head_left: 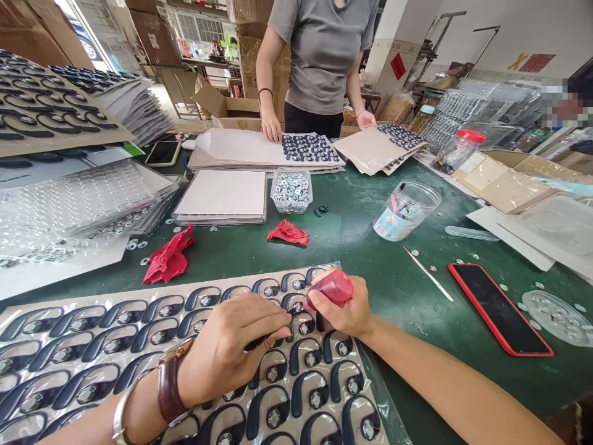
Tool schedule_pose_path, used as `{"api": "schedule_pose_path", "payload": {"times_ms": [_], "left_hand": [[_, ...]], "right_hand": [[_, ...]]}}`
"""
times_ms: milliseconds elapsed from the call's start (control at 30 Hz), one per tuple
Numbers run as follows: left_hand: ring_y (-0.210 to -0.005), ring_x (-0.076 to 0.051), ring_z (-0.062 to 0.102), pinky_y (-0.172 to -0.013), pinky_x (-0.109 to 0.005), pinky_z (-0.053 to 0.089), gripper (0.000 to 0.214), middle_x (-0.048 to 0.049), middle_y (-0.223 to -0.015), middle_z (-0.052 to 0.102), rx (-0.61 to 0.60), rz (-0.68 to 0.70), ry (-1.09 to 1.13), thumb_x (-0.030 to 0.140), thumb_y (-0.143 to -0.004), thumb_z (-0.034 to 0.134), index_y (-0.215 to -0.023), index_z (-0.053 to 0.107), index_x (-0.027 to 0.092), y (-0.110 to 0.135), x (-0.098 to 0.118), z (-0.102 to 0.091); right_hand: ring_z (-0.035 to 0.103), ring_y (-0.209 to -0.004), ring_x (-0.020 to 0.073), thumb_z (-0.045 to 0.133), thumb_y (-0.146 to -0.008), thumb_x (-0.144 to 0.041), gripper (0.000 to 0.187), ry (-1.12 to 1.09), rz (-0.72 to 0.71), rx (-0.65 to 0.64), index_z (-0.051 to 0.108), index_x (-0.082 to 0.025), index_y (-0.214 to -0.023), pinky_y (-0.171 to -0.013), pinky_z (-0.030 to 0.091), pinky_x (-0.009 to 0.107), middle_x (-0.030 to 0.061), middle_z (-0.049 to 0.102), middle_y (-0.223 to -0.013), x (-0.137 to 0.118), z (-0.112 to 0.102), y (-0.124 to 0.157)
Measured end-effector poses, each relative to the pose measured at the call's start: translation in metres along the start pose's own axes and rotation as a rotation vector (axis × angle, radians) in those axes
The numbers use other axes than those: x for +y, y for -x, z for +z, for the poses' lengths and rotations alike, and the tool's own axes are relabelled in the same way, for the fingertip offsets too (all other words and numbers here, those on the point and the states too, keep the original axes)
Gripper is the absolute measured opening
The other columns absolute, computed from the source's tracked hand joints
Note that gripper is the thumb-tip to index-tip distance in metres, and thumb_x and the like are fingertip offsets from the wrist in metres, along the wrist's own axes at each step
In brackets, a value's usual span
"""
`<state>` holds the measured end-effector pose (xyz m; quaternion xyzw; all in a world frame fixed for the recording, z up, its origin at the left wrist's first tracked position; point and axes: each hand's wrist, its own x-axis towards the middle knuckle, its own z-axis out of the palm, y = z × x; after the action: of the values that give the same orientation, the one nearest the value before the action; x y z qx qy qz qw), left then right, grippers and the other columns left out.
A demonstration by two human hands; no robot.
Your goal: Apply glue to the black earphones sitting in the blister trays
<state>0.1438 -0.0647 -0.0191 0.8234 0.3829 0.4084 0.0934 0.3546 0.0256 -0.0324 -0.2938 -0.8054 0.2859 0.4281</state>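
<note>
Right hand (345,314) is gripping a red bulb (337,287)

Below it, dark hooks (297,402) are lying on a sheet (236,282) across the table (231,247). Left hand (231,337) is curling alongside, fingertips close; whether it's pinching a hook, I can't tell.

Bare bench (345,241) extends leftward from the jar (391,224) to a small black piece (321,211), the washer tub (291,206) and the smaller red cloth (288,232), which bound this lane. Front left of the jar, the right hand (348,312) bars passage; front right, the thin stick (428,275) and the phone (500,309) intervene. Beyond the jar, piled sheets (361,151) form the far limit.
</note>
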Motion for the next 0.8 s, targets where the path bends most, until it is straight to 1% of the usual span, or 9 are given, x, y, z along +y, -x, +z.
{"api": "schedule_pose_path", "payload": {"times_ms": [167, 267, 400, 500, 567, 633, 700, 733, 800], "left_hand": [[-0.082, -0.014, 0.068, -0.077, -0.028, 0.054, 0.016, -0.0040, -0.091, 0.073, 0.001, -0.083, 0.057, 0.011, -0.091, 0.058, -0.102, 0.066, 0.017, 0.000, -0.005, -0.001], [-0.080, -0.013, 0.068, -0.076, -0.027, 0.054, 0.015, -0.0040, -0.090, 0.073, 0.005, -0.107, 0.076, 0.012, -0.092, 0.056, -0.100, 0.067, 0.017, -0.001, -0.007, -0.002], [-0.079, -0.014, 0.068, -0.075, -0.027, 0.055, 0.015, -0.0043, -0.089, 0.073, 0.010, -0.158, 0.091, 0.014, -0.093, 0.055, -0.099, 0.068, 0.017, 0.000, -0.009, -0.003], [-0.079, -0.014, 0.068, -0.074, -0.026, 0.055, 0.015, -0.0044, -0.088, 0.074, 0.016, -0.183, 0.098, 0.015, -0.092, 0.056, -0.098, 0.069, 0.017, 0.000, -0.009, -0.002], [-0.078, -0.014, 0.068, -0.074, -0.026, 0.055, 0.014, -0.0044, -0.087, 0.074, 0.022, -0.203, 0.101, 0.016, -0.092, 0.056, -0.097, 0.069, 0.017, 0.000, -0.009, -0.002], [-0.078, -0.014, 0.068, -0.073, -0.025, 0.055, 0.014, -0.0037, -0.086, 0.074, 0.028, -0.221, 0.104, 0.016, -0.092, 0.056, -0.096, 0.070, 0.017, 0.000, -0.008, -0.004], [-0.078, -0.014, 0.069, -0.073, -0.025, 0.055, 0.013, -0.0034, -0.087, 0.074, 0.047, -0.201, 0.095, 0.015, -0.092, 0.057, -0.096, 0.069, 0.017, -0.001, -0.009, -0.006], [-0.079, -0.013, 0.069, -0.074, -0.025, 0.055, 0.013, -0.0035, -0.089, 0.074, 0.059, -0.166, 0.078, 0.014, -0.092, 0.057, -0.097, 0.069, 0.017, -0.001, -0.009, -0.007], [-0.082, -0.014, 0.069, -0.076, -0.026, 0.056, 0.013, -0.0043, -0.092, 0.074, 0.058, -0.057, 0.002, 0.013, -0.091, 0.058, -0.100, 0.067, 0.016, -0.001, -0.011, -0.009]], "right_hand": [[0.067, -0.060, 0.0161, 0.066, -0.082, -0.037, 0.019, 0.023, 0.004, -0.010, 0.064, -0.021, -0.072, -0.060, 0.055, 0.027, 0.0019, 0.070, -0.068, 0.000, 0.002, -0.001], [0.067, -0.060, 0.0158, 0.066, -0.083, -0.037, 0.017, 0.003, -0.026, -0.021, 0.064, -0.022, -0.075, -0.060, 0.056, 0.027, 0.0014, 0.070, -0.068, -0.001, 0.003, -0.001], [0.068, -0.061, 0.0164, 0.069, -0.081, -0.037, 0.016, 0.027, -0.150, -0.027, 0.065, -0.022, -0.085, -0.058, 0.057, 0.028, 0.0021, 0.072, -0.073, 0.003, 0.004, 0.001], [0.067, -0.058, 0.0164, 0.073, -0.077, -0.043, 0.027, 0.087, -0.249, -0.069, 0.065, -0.022, -0.091, -0.055, 0.057, 0.029, 0.0029, 0.074, -0.076, 0.007, 0.004, 0.005], [0.067, -0.055, 0.0163, 0.076, -0.072, -0.048, 0.035, 0.116, -0.307, -0.113, 0.066, -0.022, -0.094, -0.052, 0.056, 0.029, 0.0019, 0.073, -0.072, 0.007, 0.003, 0.008], [0.067, -0.054, 0.0165, 0.078, -0.069, -0.050, 0.039, 0.108, -0.347, -0.111, 0.066, -0.022, -0.094, -0.051, 0.055, 0.028, 0.0012, 0.073, -0.069, 0.004, 0.000, 0.007], [0.068, -0.054, 0.0171, 0.076, -0.073, -0.048, 0.035, 0.025, -0.294, -0.040, 0.066, -0.022, -0.094, -0.051, 0.056, 0.028, 0.0014, 0.073, -0.067, -0.001, -0.004, 0.002], [0.069, -0.055, 0.0174, 0.073, -0.078, -0.046, 0.031, -0.041, -0.213, -0.005, 0.065, -0.021, -0.094, -0.052, 0.056, 0.028, 0.0016, 0.073, -0.067, -0.003, -0.007, -0.003], [0.071, -0.058, 0.0177, 0.065, -0.085, -0.043, 0.023, -0.155, 0.012, 0.022, 0.064, -0.021, -0.093, -0.054, 0.058, 0.028, 0.0012, 0.073, -0.066, -0.004, -0.010, -0.015]]}}
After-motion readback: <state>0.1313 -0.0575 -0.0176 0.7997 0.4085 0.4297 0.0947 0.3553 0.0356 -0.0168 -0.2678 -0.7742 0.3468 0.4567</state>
